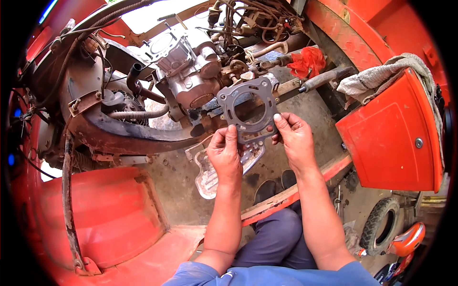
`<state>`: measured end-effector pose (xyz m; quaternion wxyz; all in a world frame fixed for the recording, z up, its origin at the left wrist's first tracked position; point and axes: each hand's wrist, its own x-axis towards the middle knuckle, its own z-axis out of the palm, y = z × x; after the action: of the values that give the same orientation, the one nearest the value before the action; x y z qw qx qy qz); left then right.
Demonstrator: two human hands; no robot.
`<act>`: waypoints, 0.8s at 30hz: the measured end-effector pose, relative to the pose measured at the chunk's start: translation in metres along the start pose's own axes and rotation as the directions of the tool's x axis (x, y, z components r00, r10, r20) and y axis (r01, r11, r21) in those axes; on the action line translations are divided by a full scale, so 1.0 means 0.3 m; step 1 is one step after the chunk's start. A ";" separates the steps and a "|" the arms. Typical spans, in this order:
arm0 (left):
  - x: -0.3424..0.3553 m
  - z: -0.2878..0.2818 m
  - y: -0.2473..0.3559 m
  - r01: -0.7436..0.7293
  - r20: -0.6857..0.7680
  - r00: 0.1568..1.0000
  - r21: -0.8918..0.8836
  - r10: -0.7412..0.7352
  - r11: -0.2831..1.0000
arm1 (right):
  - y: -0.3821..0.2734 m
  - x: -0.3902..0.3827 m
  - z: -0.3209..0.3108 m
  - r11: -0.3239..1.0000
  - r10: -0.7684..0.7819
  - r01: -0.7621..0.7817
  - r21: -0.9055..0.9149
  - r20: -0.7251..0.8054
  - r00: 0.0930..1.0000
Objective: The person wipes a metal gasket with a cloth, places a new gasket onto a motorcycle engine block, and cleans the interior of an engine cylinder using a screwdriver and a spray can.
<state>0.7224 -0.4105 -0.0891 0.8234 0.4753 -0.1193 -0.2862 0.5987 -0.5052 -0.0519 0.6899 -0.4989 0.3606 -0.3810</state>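
From where I stand, both hands are up in front of the person, holding a flat, dark grey gasket with a big round hole [245, 87] between them. The left hand [226, 148] pinches its near left corner, and the right hand [293, 136] pinches its near right corner. Thumbs are on top and the other fingers are curled in, with only a thin gap between for the gasket. Its long way looks to run from near to far, with the far end leaning a little to the left.

The silver metal engine [193, 78] sits far and to the left of the gasket, so the left hand is nearer to it. The engine's square top, with a round hole in it, is on its far left side. A dark, curved metal beam [143, 138] runs along the left.

Under the gasket, lower down, a pale silver metal cover [206, 180] is partly hidden by the left hand. A long red metal rail [272, 206] crosses under the arms on the near side. Far to the right hangs a crumpled red cloth [307, 62]. There is room above the grey floor [176, 195] on both sides of the hands.
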 end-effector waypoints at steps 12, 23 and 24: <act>0.002 -0.019 -0.006 -0.031 0.103 0.994 -0.045 0.036 0.998 | -0.011 -0.009 0.003 1.000 -0.009 0.009 -0.007 0.007 1.000; -0.001 -0.018 -0.014 -0.049 0.086 0.995 0.001 0.049 0.999 | -0.014 -0.004 -0.010 1.000 -0.005 0.005 -0.007 0.023 1.000; 0.000 -0.019 -0.017 -0.045 0.082 0.996 -0.009 0.046 0.999 | -0.014 -0.005 -0.012 1.000 -0.003 0.004 -0.017 0.027 1.000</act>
<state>0.7233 -0.4082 -0.0965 0.8258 0.4573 -0.1627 -0.2870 0.5943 -0.5061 -0.0486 0.6896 -0.5105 0.3538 -0.3723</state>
